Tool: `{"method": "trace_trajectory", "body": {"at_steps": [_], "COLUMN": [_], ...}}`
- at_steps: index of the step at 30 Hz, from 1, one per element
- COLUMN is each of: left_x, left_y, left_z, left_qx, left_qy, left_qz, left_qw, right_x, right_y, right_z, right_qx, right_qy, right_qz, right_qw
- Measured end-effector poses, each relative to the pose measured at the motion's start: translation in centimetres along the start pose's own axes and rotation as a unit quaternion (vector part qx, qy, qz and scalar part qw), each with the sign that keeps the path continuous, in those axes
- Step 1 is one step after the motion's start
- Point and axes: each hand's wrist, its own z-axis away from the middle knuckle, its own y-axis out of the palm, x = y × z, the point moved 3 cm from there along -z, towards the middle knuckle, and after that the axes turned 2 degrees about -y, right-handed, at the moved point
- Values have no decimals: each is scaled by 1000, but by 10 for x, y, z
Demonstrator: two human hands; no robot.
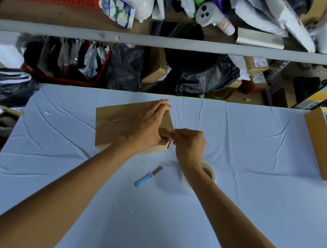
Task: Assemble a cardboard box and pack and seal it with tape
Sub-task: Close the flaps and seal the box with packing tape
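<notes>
Cardboard box [115,125]: it sits closed on the table [253,201], toward the far edge and left of centre, with a strip of clear tape already running along its top seam.

Left hand [149,126]: I lay it flat across the right half of the box top, fingers spread and reaching over the far edge, pressing down and gripping nothing.

Right hand [190,145]: I pinch thumb and fingertips together at the box's right end, where they meet my left thumb; I seem to be working a tape end there, though the tape itself is too clear to make out.

Knife [147,177]: a small blue-handled cutter lies near the box, between my forearms, untouched.

Tape roll [206,174]: it rests on the table just under my right wrist, partly hidden by it.

Open box [324,146]: a second carton stands well apart at the table's right edge, holding mixed items.

Risk: if my left hand eases off, the light box may slide or tip as I pull at its end, and the tape may wrinkle or fold onto itself. My wrist could also knock the roll away.
</notes>
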Motion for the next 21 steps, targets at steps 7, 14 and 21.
{"method": "trace_trajectory", "body": {"at_steps": [7,14,21], "left_x": [13,44,31], "left_y": [-30,-51,-46], "left_z": [4,30,24], "left_qx": [145,93,62], "left_qy": [23,-91,-165], "left_qz": [-90,-121,-119], "left_qw": [985,984,977], "right_x": [4,14,11], "right_y": [-3,-1,15], "right_z": [0,-6,-3], "right_qx": [3,-2,-56], "right_qy": [-10,-15,10], "right_qz": [32,19,74], "right_qw": [999,1000,996]}}
